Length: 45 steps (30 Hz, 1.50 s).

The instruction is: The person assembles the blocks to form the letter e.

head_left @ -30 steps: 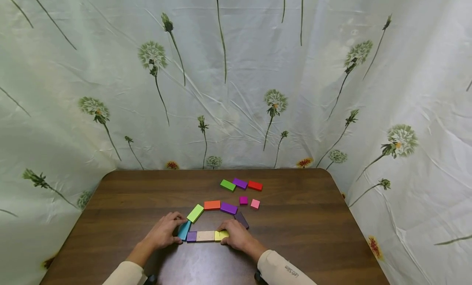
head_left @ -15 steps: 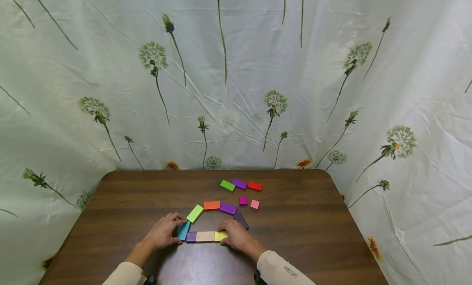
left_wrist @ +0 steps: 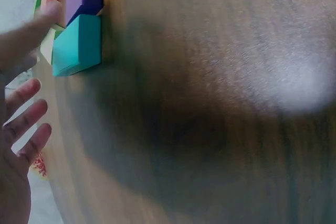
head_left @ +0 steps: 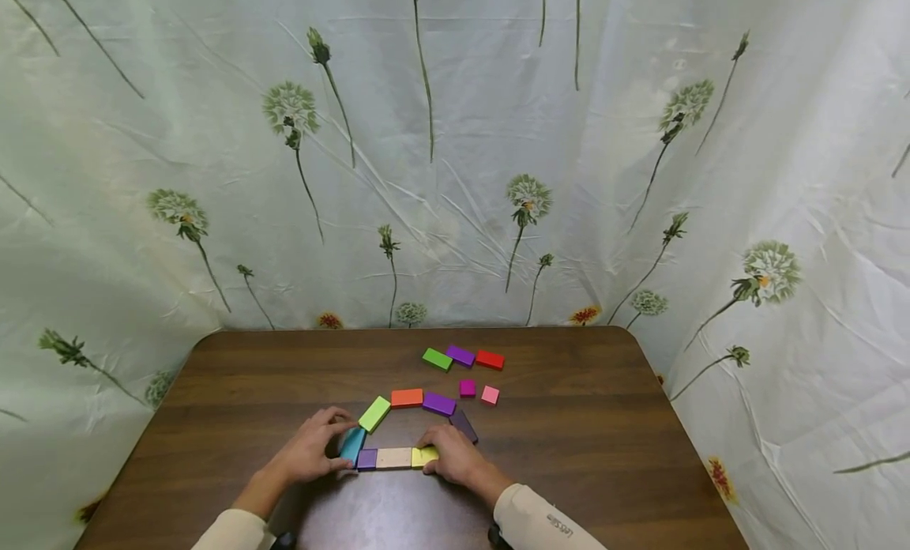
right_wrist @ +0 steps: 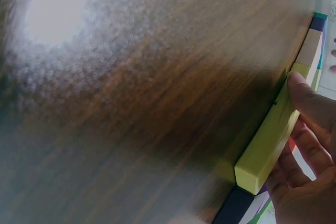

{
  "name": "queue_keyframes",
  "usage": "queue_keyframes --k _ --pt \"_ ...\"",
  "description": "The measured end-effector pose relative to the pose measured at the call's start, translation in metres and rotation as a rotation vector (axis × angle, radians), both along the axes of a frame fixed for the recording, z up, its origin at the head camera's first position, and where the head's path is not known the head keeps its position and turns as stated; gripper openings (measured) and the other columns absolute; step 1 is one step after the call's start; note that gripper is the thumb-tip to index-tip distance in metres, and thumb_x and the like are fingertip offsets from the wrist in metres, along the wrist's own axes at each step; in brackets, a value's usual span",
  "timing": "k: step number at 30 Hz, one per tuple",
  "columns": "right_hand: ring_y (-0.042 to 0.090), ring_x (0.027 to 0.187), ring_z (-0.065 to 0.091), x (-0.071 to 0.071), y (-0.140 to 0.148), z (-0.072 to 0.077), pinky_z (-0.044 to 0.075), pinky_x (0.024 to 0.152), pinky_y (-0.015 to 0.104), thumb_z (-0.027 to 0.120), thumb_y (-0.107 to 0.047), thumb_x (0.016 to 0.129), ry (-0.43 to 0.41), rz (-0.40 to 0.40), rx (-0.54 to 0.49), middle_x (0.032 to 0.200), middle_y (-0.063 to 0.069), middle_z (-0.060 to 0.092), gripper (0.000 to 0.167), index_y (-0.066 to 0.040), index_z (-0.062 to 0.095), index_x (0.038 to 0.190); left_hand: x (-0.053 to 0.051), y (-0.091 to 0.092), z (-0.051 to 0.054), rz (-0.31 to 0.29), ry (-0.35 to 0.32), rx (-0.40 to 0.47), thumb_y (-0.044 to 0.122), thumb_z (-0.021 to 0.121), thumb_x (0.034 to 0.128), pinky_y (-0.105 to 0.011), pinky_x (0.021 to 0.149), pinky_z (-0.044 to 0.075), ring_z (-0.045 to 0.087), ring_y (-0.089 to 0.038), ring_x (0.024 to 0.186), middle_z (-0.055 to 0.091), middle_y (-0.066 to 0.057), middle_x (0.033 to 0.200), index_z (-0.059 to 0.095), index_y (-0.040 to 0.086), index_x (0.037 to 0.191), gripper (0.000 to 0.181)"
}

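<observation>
A ring of flat coloured blocks lies on the table. My right hand (head_left: 455, 455) pinches the yellow block (right_wrist: 270, 135) at the ring's near right, thumb on its near side and fingers behind. My left hand (head_left: 313, 447) is beside the teal block (left_wrist: 79, 45) at the left, index fingertip near its far end and thumb near its close end; its other fingers are extended. Between them lie a small purple block (head_left: 366, 459) and a bare-wood block (head_left: 394, 457). Lime (head_left: 374, 414), orange (head_left: 407, 398), violet (head_left: 438, 404) and dark (head_left: 464, 426) blocks form the far arc.
Farther back on the brown table (head_left: 583, 439) lie a green block (head_left: 437, 359), a purple block (head_left: 461, 355) and a red block (head_left: 490, 359). Magenta (head_left: 467, 388) and pink (head_left: 490, 395) blocks sit nearer. A dandelion-print curtain (head_left: 462, 155) hangs behind.
My left thumb has shifted slightly right, toward the small purple block. My right hand keeps its hold on the yellow block, and the blocks show no clear movement.
</observation>
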State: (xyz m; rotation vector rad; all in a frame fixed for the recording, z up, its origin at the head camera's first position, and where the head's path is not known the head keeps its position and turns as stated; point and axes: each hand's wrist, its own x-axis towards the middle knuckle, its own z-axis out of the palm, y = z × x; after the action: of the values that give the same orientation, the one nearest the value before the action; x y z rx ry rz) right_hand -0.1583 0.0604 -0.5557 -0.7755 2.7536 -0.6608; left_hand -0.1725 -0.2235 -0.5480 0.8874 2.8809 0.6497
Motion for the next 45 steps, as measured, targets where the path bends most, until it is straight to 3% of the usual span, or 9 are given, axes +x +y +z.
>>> queue_keyframes --k 6,10,15,19,24,29,35,45 --pt "0.011 0.098 0.06 -0.001 0.001 0.001 0.045 0.088 0.028 0.083 -0.016 0.073 0.011 -0.011 0.0 0.098 -0.006 0.069 0.029 -0.013 0.074 0.101 -0.023 0.023 0.007 0.11 -0.025 -0.003 0.043 0.078 0.076 -0.054 0.091 0.044 0.053 -0.031 0.106 0.057 -0.009 0.114 0.066 0.005 0.12 0.059" --pt "0.011 0.098 0.06 -0.002 0.0 0.002 0.045 0.087 0.027 0.083 -0.016 0.072 0.022 -0.004 -0.01 0.097 -0.007 0.07 0.029 -0.013 0.075 0.101 -0.046 0.051 0.015 0.15 -0.029 0.003 0.039 0.076 0.0792 -0.055 0.093 0.042 0.053 -0.034 0.109 0.058 -0.012 0.114 0.065 0.004 0.12 0.055" --pt "0.009 0.096 0.059 -0.003 -0.004 0.002 0.045 0.083 0.024 0.083 -0.015 0.071 0.033 -0.003 0.002 0.095 -0.008 0.069 0.029 -0.015 0.075 0.1 -0.081 0.091 0.02 0.181 -0.092 0.031 0.031 0.073 0.0845 -0.055 0.093 0.041 0.052 -0.038 0.113 0.057 -0.017 0.12 0.061 0.005 0.125 0.049" --pt "0.006 0.092 0.058 -0.003 -0.008 0.002 0.045 0.079 0.021 0.084 -0.015 0.071 0.059 0.014 0.018 0.093 -0.009 0.068 0.029 -0.015 0.075 0.098 -0.108 0.115 0.018 0.196 -0.161 0.017 0.027 0.072 0.0846 -0.053 0.093 0.042 0.052 -0.037 0.112 0.056 -0.016 0.12 0.06 0.007 0.125 0.047" --pt "0.003 0.087 0.058 0.0 -0.011 0.002 0.044 0.074 0.017 0.085 -0.014 0.067 0.11 0.023 0.024 0.089 -0.009 0.067 0.03 -0.016 0.075 0.095 -0.132 0.135 0.01 0.198 -0.212 0.0 0.028 0.076 0.0815 -0.051 0.089 0.044 0.053 -0.033 0.108 0.054 -0.015 0.118 0.058 0.012 0.125 0.049" --pt "0.002 0.085 0.057 0.004 -0.014 0.0 0.042 0.073 0.015 0.085 -0.016 0.067 0.133 0.037 0.036 0.088 -0.011 0.066 0.029 -0.016 0.075 0.094 -0.143 0.146 0.003 0.203 -0.255 -0.01 0.032 0.081 0.0765 -0.051 0.084 0.046 0.053 -0.034 0.106 0.047 -0.017 0.121 0.056 0.018 0.121 0.052" --pt "0.002 0.087 0.058 0.005 -0.013 -0.003 0.043 0.077 0.015 0.085 -0.017 0.068 0.123 0.067 0.024 0.09 -0.01 0.067 0.029 -0.015 0.075 0.095 -0.148 0.154 0.002 0.216 -0.268 -0.054 0.04 0.08 0.0753 -0.049 0.081 0.046 0.051 -0.033 0.1 0.045 -0.018 0.118 0.056 0.015 0.114 0.052" --pt "0.0 0.087 0.058 -0.001 -0.003 -0.007 0.041 0.077 0.013 0.085 -0.017 0.067 0.149 0.025 0.027 0.089 -0.012 0.066 0.028 -0.017 0.076 0.093 -0.161 0.163 -0.002 0.156 -0.231 -0.097 0.028 0.084 0.0712 -0.047 0.084 0.046 0.052 -0.031 0.097 0.052 -0.015 0.106 0.055 0.005 0.116 0.059"
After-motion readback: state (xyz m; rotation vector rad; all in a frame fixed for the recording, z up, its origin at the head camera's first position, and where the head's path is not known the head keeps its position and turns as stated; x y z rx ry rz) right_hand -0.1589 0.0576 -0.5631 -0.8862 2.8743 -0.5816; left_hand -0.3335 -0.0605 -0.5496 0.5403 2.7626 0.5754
